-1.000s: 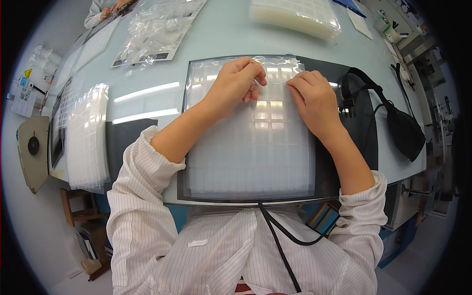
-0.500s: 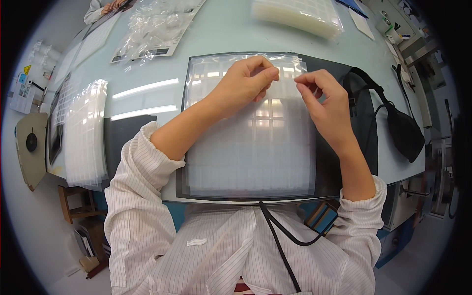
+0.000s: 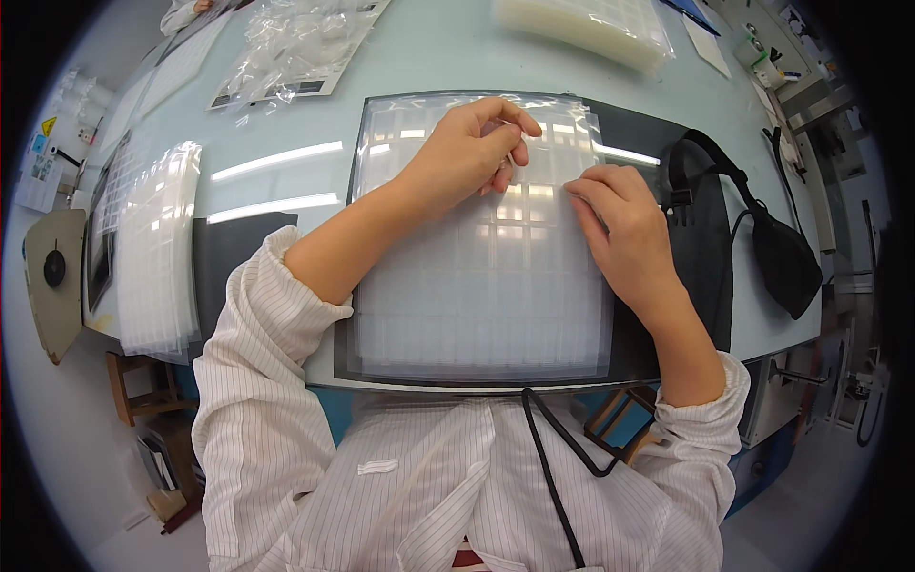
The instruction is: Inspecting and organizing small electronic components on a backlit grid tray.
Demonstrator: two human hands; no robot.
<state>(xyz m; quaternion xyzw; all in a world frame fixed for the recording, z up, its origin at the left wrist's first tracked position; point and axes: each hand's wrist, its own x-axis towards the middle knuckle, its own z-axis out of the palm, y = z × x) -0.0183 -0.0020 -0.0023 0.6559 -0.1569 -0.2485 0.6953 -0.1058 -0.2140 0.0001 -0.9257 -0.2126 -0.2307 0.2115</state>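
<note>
The left hand [image 3: 484,148] is curling its fingers loosely over the clear sheets [image 3: 477,305], while the right hand [image 3: 620,224] is holding thumb and fingertips close together; whether either is pinching or touching anything, I cannot tell. The sheets are lying stacked on the black mat [image 3: 705,272].

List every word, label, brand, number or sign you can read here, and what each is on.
No words or numbers can be read.
Yellow triangle sign, at far left: its marking is too small.
White paper below it: print too small.
Printed sheet under the crumpled clear plastic: print too blurred.
Stacked clear sheets near the hands: none visible.
</note>
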